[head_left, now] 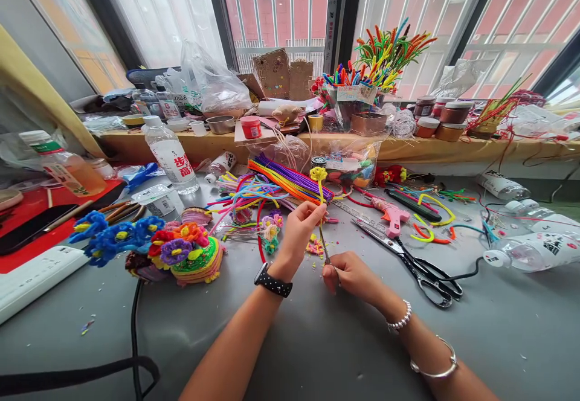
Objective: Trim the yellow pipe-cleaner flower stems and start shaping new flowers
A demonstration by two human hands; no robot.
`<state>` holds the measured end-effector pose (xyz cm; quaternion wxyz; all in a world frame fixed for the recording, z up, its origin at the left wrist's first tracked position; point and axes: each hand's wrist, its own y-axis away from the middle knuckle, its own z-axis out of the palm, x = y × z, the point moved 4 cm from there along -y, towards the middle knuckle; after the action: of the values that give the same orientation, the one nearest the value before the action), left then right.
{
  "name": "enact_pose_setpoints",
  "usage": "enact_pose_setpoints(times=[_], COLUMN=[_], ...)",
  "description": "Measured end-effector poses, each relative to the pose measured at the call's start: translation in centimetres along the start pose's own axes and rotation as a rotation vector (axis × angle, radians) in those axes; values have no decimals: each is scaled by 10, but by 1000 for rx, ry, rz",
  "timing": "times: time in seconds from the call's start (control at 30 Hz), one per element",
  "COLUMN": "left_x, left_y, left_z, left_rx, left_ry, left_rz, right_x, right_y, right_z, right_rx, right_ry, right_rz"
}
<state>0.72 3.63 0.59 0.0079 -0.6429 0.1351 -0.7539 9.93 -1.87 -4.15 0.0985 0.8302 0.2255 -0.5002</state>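
Between the thumb and fingers of my left hand (299, 232) is a yellow pipe cleaner flower (318, 174), held upright by its stem. Just below and to the right, my right hand (348, 273) is closed on a thin dark metal tool (324, 247). It points up toward the lower stem, and its exact kind is hard to make out. Behind my left hand lie bundled purple, orange and yellow pipe cleaners (290, 177). Small yellow and pink scraps (316, 247) are scattered on the grey table between and beyond the hands.
Large black-handled scissors (426, 277) and a pink glue gun (390, 214) lie on the right, near several water bottles (539, 250). Finished blue flowers (120, 239) and a colourful fuzzy piece (197, 262) stand left. A black cable (135, 322) crosses the front left. Jars line the sill (435, 147).
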Motion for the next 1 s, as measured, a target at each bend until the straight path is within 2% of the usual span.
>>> enact_pose_setpoints(times=[0.17,0.53,0.7,0.83,1.0], left_x=[1,1,3,3,-1], left_y=[0,0,0,2,5], left_z=[-1,-2,-2,1,8], left_rx=[43,61,69,48,-38], left_ry=[35,47,45,74,166], left_rz=[-9,-21,-15,-64,-141], right_x=[2,-2,-3,-5,-3], right_y=[-1,-1,0,3,7], right_z=[-1,-6,-11,-18,-26], right_rx=[39,62,27,127,277], right_ry=[-33,-63,-71,-119,-341], right_rz=[34,83,34,34,108])
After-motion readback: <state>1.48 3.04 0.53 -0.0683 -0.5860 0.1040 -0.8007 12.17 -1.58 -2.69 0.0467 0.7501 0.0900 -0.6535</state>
